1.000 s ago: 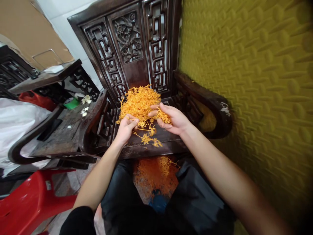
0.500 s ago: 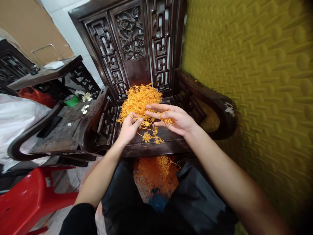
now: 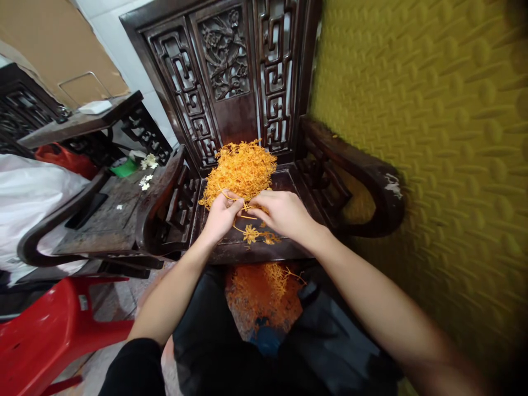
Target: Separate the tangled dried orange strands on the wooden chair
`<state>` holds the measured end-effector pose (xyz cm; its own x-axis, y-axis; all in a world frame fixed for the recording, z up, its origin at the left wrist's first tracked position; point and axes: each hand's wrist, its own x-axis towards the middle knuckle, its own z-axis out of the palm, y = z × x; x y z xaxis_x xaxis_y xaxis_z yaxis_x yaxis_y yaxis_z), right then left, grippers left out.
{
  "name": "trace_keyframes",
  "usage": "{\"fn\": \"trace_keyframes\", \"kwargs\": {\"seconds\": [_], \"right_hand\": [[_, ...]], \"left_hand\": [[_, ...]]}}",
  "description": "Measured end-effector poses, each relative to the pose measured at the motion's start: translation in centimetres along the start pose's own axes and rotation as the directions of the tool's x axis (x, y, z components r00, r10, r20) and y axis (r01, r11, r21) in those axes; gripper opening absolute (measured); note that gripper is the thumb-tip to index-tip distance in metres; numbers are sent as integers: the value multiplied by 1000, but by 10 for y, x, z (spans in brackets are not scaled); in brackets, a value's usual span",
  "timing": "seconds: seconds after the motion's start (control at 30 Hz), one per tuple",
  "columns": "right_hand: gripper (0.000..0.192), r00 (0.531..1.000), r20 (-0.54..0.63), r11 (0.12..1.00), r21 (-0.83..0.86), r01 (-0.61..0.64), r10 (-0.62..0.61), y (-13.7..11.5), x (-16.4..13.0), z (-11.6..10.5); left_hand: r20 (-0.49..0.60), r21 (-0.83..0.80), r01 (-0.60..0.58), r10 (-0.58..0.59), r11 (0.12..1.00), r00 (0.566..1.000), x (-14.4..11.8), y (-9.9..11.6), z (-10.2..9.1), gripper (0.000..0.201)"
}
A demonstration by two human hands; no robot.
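**Orange strands worked at the front of a carved chair seat**

Head view: A heap of thin orange strands (image 3: 241, 168) is piled on the seat of a dark carved wooden chair (image 3: 231, 77), toward the back edge of the seat, just below the fretwork backrest. The left hand (image 3: 221, 215) is placed at the front foot of the heap, its fingers curled closed around a few strands that are pinched between thumb and fingertips. The right hand (image 3: 277, 212) is set just beside it, fingertips touching the same strands; its fingers are bent inward, but how much is held beneath the palm cannot be told. A few loose strands (image 3: 258, 235) are scattered on the bare seat near its front edge, under and just in front of the two hands.

Below the front edge of the seat, between the person's knees, a dark bag (image 3: 330, 330) is held open, and a layer of the same orange material (image 3: 259, 291) is seen inside it, with something blue (image 3: 267, 341) at the bottom that cannot be identified.

To the left, a second dark wooden seat (image 3: 111, 214) is seen with small white flowers (image 3: 144, 181) lying on it. A red plastic stool (image 3: 49, 335) is placed at the lower left, and a white sack (image 3: 28, 198) behind it. A yellow embossed wall (image 3: 433, 137) fills the right side.
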<state>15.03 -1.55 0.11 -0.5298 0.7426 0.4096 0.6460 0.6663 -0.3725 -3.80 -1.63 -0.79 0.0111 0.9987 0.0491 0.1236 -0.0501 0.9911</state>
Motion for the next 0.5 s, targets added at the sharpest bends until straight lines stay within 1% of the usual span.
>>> {"fn": "trace_keyframes", "kwargs": {"seconds": [0.07,0.1,0.17,0.2,0.23,0.3,0.33,0.37,0.43,0.47,0.5], "right_hand": [[27,1000,-2,995,-103,1,-1,1,1,-3],[27,1000,-21,991,-136,-7,4,3,2,-6],[26,994,-101,988,-144,-49,35,8,3,-11],[24,987,-150,992,-106,-73,57,11,3,-13],[23,979,-192,996,-33,-79,71,13,3,-14],[21,971,-223,978,205,-35,82,17,3,-13],[21,972,-215,936,353,-11,93,18,3,-11],[22,974,-198,867,499,3,111,18,3,-10],[26,967,-174,685,729,-2,188,19,3,-10],[28,950,-183,584,812,1,252,20,4,-12],[30,923,-206,482,876,27,324,21,3,-17]], "left_hand": [[-5,10,-9,9,1000,1000,0,1,-1,27],[-13,8,-12,12,1000,1000,0,2,-2,27],[-19,-15,-5,5,1000,1000,0,3,-4,28],[-15,-32,4,-4,999,1000,0,3,-5,29],[-9,-52,14,-15,999,1000,1,3,-6,28],[-2,-95,28,-29,995,1000,2,2,-8,28],[-4,-118,31,-32,993,999,3,1,-8,28],[-3,-143,35,-36,989,999,4,0,-9,28],[11,-188,49,-48,981,999,7,-3,-12,28],[12,-210,63,-62,976,998,10,-5,-15,28],[4,-240,83,-85,967,996,12,-6,-18,28]]}}
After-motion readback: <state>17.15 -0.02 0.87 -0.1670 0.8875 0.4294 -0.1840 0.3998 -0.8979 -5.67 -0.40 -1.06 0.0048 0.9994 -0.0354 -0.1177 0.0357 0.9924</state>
